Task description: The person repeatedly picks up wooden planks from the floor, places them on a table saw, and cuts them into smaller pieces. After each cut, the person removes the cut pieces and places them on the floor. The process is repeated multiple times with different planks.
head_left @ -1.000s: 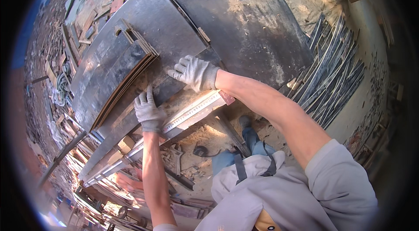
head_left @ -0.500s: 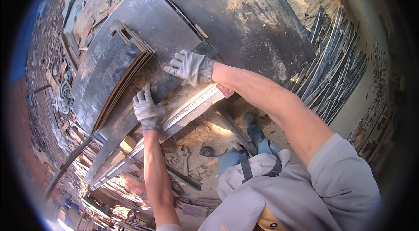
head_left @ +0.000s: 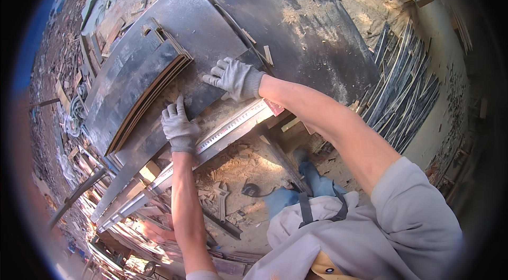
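Observation:
My left hand [head_left: 180,122], in a grey knit-cuffed glove, lies on a dark, smooth panel strip [head_left: 151,147] with its fingers spread. My right hand [head_left: 232,78], gloved the same way, rests palm down on the dark board farther right, fingers extended and a little bent. Neither hand grips anything. Beside both hands, along the near edge, runs a pale metal rail [head_left: 211,150] with a marked measuring scale [head_left: 235,125]. Just beyond my left hand sits a stack of dark-faced plywood pieces [head_left: 143,95], its brown layered edges showing.
A large dark sheet [head_left: 317,31] covers the far right, with sawdust and a small wood sliver [head_left: 268,55] on it. Long thin offcut strips [head_left: 405,89] are piled at right. Scrap wood litters the left ground. A dark round object [head_left: 251,190] lies below near my feet.
The view has shifted slightly, and both hands stay almost in place on the board. A small wood sliver now shows on the sheet just beyond my right hand.

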The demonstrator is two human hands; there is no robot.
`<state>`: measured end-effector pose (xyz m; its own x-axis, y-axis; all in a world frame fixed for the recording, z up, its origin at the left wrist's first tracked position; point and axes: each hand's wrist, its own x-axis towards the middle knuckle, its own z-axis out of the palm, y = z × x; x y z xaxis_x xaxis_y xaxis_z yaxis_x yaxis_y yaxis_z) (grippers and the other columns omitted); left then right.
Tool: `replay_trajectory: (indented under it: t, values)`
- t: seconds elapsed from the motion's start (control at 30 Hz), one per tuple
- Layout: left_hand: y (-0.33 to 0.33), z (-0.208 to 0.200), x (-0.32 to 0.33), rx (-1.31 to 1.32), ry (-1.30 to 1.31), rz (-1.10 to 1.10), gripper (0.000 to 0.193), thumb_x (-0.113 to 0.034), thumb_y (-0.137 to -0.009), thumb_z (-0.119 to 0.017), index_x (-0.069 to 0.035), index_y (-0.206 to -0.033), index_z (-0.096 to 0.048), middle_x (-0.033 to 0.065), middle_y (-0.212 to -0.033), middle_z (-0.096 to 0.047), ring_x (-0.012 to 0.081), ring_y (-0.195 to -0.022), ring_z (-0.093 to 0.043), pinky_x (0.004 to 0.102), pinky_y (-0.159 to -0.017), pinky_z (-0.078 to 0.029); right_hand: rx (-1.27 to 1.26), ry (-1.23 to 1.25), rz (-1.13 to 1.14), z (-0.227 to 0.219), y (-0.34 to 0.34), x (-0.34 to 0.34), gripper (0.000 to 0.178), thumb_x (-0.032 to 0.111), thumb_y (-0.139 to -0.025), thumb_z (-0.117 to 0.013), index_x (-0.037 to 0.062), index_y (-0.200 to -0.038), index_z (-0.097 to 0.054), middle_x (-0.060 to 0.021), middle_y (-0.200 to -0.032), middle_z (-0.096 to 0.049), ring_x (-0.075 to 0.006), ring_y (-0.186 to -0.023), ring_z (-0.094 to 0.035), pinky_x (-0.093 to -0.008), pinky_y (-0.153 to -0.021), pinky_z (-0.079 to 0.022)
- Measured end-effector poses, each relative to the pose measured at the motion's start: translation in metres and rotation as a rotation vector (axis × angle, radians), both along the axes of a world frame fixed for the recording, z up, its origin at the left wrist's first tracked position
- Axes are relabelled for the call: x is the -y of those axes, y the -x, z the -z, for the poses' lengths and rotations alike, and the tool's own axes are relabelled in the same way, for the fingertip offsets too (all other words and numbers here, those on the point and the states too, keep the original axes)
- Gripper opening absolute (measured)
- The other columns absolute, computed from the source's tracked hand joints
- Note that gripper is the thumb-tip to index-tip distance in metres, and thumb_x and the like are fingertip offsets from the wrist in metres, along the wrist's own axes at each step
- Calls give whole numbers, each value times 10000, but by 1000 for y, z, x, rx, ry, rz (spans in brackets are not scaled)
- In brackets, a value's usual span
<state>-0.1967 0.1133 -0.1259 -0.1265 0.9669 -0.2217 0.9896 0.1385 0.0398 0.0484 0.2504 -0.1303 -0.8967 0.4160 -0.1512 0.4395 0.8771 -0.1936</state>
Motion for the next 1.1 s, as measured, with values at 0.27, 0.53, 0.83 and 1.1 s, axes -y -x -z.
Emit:
replay_trajectory:
  t: [0.27, 0.53, 0.83, 1.1]
  values:
    - [-47, -8, 117, 101, -125, 20, 937, -332, -741, -905, -30, -1540, -521, 179, -1285, -601, 384, -1206, -571, 544, -1123, -430, -169, 51, -37, 11, -49, 102, 907, 458, -793, -865, 39, -1529, -541, -139, -1317, -622, -336, -1197, -591, -491, -1081, -458]
    - [-159, -44, 308, 299, -643, -684, 1287, -659, -695, -932, 9, -1633, -358, 241, -1522, -513, 409, -1420, -511, 520, -1267, -367, -85, 138, -131, -111, -153, 190, 848, 400, -706, -907, -11, -1390, -618, -179, -1119, -648, -366, -1076, -613, -483, -954, -503]
    - [-194, -56, 323, 2358, -1228, -1798, 941, -906, -980, -350, -44, -1210, -647, 139, -1100, -754, 336, -995, -710, 510, -947, -595, -207, -133, -201, -245, -326, 252, 1011, 247, -545, -974, 63, -1447, -556, -122, -1095, -614, -352, -982, -615, -504, -872, -507]
    - [-258, -186, 336, 2118, -1361, -1432, 980, -954, -930, -382, -9, -996, -631, 144, -868, -681, 322, -782, -661, 462, -738, -584, -443, -294, 77, -190, -410, 325, 1124, 311, -660, -960, 96, -1619, -415, -108, -1186, -601, -332, -1003, -597, -484, -895, -479]
